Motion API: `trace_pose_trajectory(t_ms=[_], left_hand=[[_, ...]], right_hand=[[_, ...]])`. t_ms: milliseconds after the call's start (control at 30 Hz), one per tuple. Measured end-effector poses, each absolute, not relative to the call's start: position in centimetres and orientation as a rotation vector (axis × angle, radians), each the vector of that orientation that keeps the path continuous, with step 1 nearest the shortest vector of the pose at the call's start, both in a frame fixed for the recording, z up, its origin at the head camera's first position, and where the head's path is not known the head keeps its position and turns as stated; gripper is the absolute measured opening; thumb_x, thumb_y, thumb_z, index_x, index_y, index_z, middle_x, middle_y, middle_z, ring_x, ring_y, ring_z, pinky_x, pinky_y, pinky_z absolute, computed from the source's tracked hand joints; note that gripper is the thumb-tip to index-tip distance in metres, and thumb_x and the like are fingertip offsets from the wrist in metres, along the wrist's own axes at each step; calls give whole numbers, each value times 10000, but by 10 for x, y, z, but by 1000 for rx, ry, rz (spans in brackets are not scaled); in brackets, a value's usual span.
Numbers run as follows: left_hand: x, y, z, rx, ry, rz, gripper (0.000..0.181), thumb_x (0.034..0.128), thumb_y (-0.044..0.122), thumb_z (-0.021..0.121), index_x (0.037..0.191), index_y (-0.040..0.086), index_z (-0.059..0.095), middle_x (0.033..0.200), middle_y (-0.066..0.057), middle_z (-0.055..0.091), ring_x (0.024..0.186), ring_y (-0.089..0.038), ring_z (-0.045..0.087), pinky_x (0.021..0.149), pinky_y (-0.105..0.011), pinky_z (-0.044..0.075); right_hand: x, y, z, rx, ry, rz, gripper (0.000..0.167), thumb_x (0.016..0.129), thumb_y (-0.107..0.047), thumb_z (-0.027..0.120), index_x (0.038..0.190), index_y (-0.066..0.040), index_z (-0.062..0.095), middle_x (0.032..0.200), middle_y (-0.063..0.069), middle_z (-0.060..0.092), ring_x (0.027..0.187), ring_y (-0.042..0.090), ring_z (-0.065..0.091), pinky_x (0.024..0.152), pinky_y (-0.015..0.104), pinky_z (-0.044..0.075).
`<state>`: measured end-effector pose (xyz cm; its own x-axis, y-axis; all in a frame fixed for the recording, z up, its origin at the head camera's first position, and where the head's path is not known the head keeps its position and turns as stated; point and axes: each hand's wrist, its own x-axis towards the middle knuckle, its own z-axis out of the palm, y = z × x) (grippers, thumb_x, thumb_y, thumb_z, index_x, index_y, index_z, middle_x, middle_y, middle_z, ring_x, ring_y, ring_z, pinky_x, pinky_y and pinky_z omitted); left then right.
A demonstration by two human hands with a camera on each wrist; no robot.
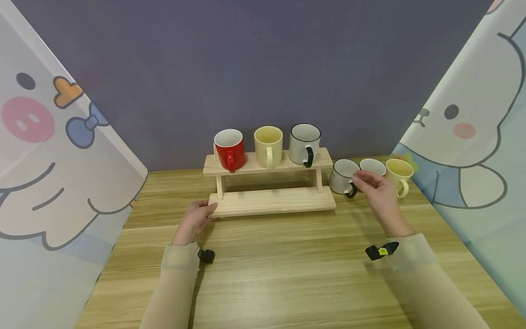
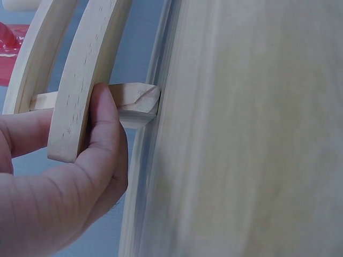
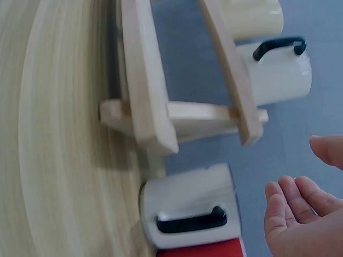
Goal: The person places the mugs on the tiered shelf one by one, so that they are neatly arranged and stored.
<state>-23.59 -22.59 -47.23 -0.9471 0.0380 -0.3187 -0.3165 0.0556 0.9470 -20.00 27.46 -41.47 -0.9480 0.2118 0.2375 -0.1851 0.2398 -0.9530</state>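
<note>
Pale wooden rack (image 1: pixel 271 202), 2 tiers, standing level. White mug (image 1: pixel 338 182) (black rim, black handle) upright, just beside rack's right end.

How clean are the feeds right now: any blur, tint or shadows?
Head: mostly crisp, soft shadows beside both sleeves; left wrist: cool tint, left hand and rack fairly sharp, tabletop hazy; right wrist: rack and lower white mug softly blurred.

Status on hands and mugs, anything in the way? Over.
Left hand gripping rack at lower left. Right hand holding nothing, close by white mug on table. Red mug close on its right, possible snag.
</note>
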Motion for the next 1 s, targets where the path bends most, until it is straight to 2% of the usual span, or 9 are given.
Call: trace_pose_trajectory(t_ms=[233,367,467,633,733,867,1000], left_hand=[[-236,-227,-472,-290,2087,1948,596,1066,183,582,1486,-160,335,1383,-233,438,1164,-258,494,1056,-411,421],[-236,-227,-472,-318,2092,1931,637,1059,206,600,1509,-141,314,1375,-210,429,1131,-240,483,1082,-427,396],[-236,-227,-472,-326,2092,1941,627,1056,194,605,1501,-148,324,1338,-202,451,1081,-220,501,1050,-414,428],[-237,-225,-473,-320,2051,2008,570,1055,138,598,1462,-178,356,1290,-236,506,1051,-223,581,912,-337,522],[-237,-225,-474,-332,2044,2021,550,1053,128,599,1452,-174,371,1269,-231,520,1041,-223,594,859,-301,538],[-238,-224,-474,-334,2046,2018,565,1054,133,599,1463,-174,358,1275,-230,516,1043,-215,585,864,-302,533],[-238,-224,-473,-330,2046,2024,570,1055,132,596,1465,-179,350,1283,-240,511,1042,-215,589,866,-300,535]], right_hand=[[-204,290,-425,-152,-2307,1642,497,989,-267,717,1301,107,616,1049,-111,678,984,27,603,809,127,460],[-205,297,-429,-238,-2403,1588,539,988,-351,705,1303,79,626,1006,-125,660,997,74,554,805,197,422],[-208,299,-432,-274,-2482,1583,597,989,-416,685,1331,67,611,1074,-55,659,1052,137,525,836,260,409],[-215,301,-439,-236,-2601,1572,667,1010,-464,628,1367,97,574,1299,196,593,1178,278,499,927,376,420],[-219,302,-441,-218,-2650,1578,697,1024,-474,595,1370,130,549,1320,292,561,1186,370,515,973,478,430],[-222,302,-443,-222,-2712,1576,742,1022,-514,576,1371,140,539,1310,310,561,1168,434,535,996,549,424],[-226,301,-444,-205,-2751,1553,742,1022,-532,565,1325,145,583,1276,273,593,1157,387,524,966,497,435]])
